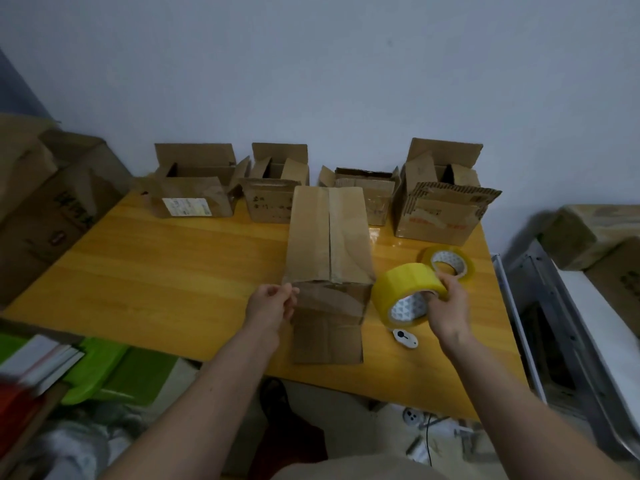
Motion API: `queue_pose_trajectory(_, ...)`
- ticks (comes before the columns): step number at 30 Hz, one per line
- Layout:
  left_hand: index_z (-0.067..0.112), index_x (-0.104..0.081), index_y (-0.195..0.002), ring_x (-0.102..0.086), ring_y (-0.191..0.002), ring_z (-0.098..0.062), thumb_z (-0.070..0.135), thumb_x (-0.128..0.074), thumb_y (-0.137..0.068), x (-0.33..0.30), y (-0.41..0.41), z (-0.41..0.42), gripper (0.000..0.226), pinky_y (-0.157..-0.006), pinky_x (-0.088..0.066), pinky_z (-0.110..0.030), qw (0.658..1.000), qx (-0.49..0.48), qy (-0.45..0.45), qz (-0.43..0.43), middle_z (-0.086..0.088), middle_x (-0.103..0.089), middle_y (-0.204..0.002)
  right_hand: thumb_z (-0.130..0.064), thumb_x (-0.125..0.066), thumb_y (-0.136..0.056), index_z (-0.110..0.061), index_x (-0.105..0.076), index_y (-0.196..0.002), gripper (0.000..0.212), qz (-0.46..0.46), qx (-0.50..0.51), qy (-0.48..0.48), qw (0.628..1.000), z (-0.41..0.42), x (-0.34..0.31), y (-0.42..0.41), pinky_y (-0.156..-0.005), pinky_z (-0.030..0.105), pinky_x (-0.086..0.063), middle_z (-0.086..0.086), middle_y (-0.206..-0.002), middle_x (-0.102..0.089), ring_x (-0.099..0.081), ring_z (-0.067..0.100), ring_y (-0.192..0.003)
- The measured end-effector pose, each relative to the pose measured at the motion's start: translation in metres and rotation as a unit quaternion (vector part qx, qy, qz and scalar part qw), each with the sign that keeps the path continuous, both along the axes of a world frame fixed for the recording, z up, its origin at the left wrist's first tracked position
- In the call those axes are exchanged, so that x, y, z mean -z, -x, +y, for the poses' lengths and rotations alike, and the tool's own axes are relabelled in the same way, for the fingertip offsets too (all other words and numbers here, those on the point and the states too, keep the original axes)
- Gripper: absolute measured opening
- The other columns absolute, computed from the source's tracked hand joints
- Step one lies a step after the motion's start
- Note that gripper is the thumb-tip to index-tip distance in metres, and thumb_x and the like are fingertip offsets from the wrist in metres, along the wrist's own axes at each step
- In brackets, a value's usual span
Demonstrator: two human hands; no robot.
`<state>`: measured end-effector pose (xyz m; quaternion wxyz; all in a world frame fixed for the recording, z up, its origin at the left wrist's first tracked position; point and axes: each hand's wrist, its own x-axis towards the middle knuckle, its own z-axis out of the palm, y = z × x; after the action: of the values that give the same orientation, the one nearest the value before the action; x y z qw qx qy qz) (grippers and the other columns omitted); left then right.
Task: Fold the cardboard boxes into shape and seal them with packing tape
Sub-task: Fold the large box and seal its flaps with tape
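A tall cardboard box (pixel 329 237) lies on the yellow wooden table (pixel 173 271), its closed top flaps meeting in a centre seam and its near end hanging toward me. My left hand (pixel 272 303) is at the box's near left corner, fingers pinched together as if on a thin tape end; the tape itself cannot be made out. My right hand (pixel 450 306) grips a large yellow roll of packing tape (pixel 405 296) just right of the box, fingers hooked into its core.
A second tape roll (pixel 450 263) lies behind my right hand. A small white cutter (pixel 405 338) rests near the table's front edge. Several open boxes (pixel 194 188) line the back by the wall. Cartons stand at left; a green bin (pixel 114 368) sits below.
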<state>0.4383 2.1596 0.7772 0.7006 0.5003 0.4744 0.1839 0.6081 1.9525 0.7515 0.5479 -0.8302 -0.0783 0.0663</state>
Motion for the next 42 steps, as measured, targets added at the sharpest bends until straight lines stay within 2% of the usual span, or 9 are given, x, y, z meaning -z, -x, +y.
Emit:
queue_pose_trajectory(7,0.006,-0.053,-0.094,-0.063,-0.071,-0.019,0.006,-0.058,-0.094,0.0,0.006,-0.002,0.005,-0.056,-0.056,-0.027,0.997,-0.048,0.04,-0.041,-0.014,-0.068,-0.086,-0.004,-0.052,-0.093,-0.018,-0.05,-0.105,0.018,-0.014,-0.018,0.014,1.0,0.006,-0.005,0.003,-0.076,0.04,-0.047,0.004,-0.098,-0.056,-0.053,0.022,-0.091)
queue_pose_trajectory(12,0.002,-0.06,-0.1,-0.065,-0.074,-0.019,-0.003,-0.065,-0.086,0.0,0.008,-0.003,0.015,-0.064,-0.056,-0.027,0.996,-0.042,0.057,-0.054,-0.015,-0.068,-0.087,0.0,-0.05,-0.092,-0.018,-0.049,-0.104,0.022,-0.014,-0.012,0.014,1.0,0.008,-0.01,0.005,-0.081,0.047,-0.049,0.004,-0.098,-0.055,-0.053,0.022,-0.091)
queue_pose_trajectory(17,0.004,-0.069,-0.092,-0.063,-0.07,-0.015,0.004,-0.067,-0.087,0.003,0.006,-0.003,0.006,-0.059,-0.056,-0.023,0.997,-0.055,0.043,-0.041,-0.009,-0.069,-0.079,0.005,-0.048,-0.09,-0.019,-0.049,-0.103,0.027,-0.023,-0.011,0.008,1.0,0.011,-0.014,0.007,-0.079,0.045,-0.048,0.001,-0.094,-0.053,-0.051,0.02,-0.089)
queue_pose_trajectory(21,0.008,-0.069,-0.091,-0.061,-0.07,-0.014,0.012,-0.067,-0.088,0.009,0.002,-0.002,0.005,-0.058,-0.053,-0.022,0.996,-0.087,0.003,0.004,-0.005,-0.069,-0.081,0.004,-0.049,-0.091,-0.017,-0.049,-0.104,0.025,-0.039,-0.019,0.002,0.999,0.011,-0.015,0.005,-0.071,0.036,-0.045,-0.001,-0.091,-0.053,-0.05,0.016,-0.084)
queue_pose_trajectory(24,0.019,-0.065,-0.081,-0.057,-0.079,-0.014,0.021,-0.07,-0.087,0.011,-0.001,0.001,0.008,-0.075,-0.05,-0.029,0.992,-0.109,-0.015,0.061,0.002,-0.063,-0.084,0.003,-0.051,-0.091,-0.015,-0.05,-0.107,0.023,-0.05,-0.031,0.026,0.998,0.009,-0.016,0.001,-0.062,0.029,-0.041,-0.006,-0.085,-0.053,-0.052,0.015,-0.081)
queue_pose_trajectory(26,0.017,-0.064,-0.076,-0.055,-0.077,-0.016,0.022,-0.069,-0.088,0.012,0.0,0.003,0.014,-0.075,-0.047,-0.032,0.988,-0.131,-0.01,0.079,0.001,-0.062,-0.081,0.006,-0.05,-0.089,-0.018,-0.047,-0.102,0.028,-0.078,-0.02,0.053,0.995,0.007,-0.02,-0.003,-0.061,0.03,-0.041,-0.008,-0.083,-0.051,-0.051,0.017,-0.079)
queue_pose_trajectory(30,0.013,-0.064,-0.073,-0.053,-0.064,-0.011,0.02,-0.068,-0.088,0.009,-0.001,0.013,0.018,-0.058,-0.043,-0.024,0.983,-0.159,-0.037,0.088,0.001,-0.061,-0.071,0.013,-0.048,-0.081,-0.013,-0.048,-0.111,0.04,-0.135,0.008,0.112,0.985,0.001,-0.025,-0.012,-0.078,0.039,-0.044,0.007,-0.105,-0.053,-0.049,0.022,-0.097)
queue_pose_trajectory(35,0.018,-0.06,-0.069,-0.055,-0.071,-0.017,0.019,-0.069,-0.088,0.006,-0.008,0.02,0.021,-0.073,-0.042,-0.031,0.984,-0.153,-0.025,0.091,0.001,-0.06,-0.075,0.014,-0.05,-0.08,-0.013,-0.049,-0.117,0.046,-0.137,0.006,0.128,0.982,0.005,-0.023,-0.015,-0.088,0.044,-0.046,0.013,-0.117,-0.052,-0.049,0.029,-0.11)
queue_pose_trajectory(42,0.017,-0.058,-0.07,-0.055,-0.085,-0.024,0.02,-0.068,-0.089,0.012,-0.014,0.024,0.021,-0.077,-0.045,-0.034,0.985,-0.139,-0.008,0.104,-0.006,-0.06,-0.088,0.016,-0.051,-0.08,-0.009,-0.047,-0.129,0.055,-0.133,0.01,0.171,0.976,0.006,-0.019,-0.015,-0.097,0.042,-0.039,0.016,-0.13,-0.045,-0.043,0.034,-0.122)
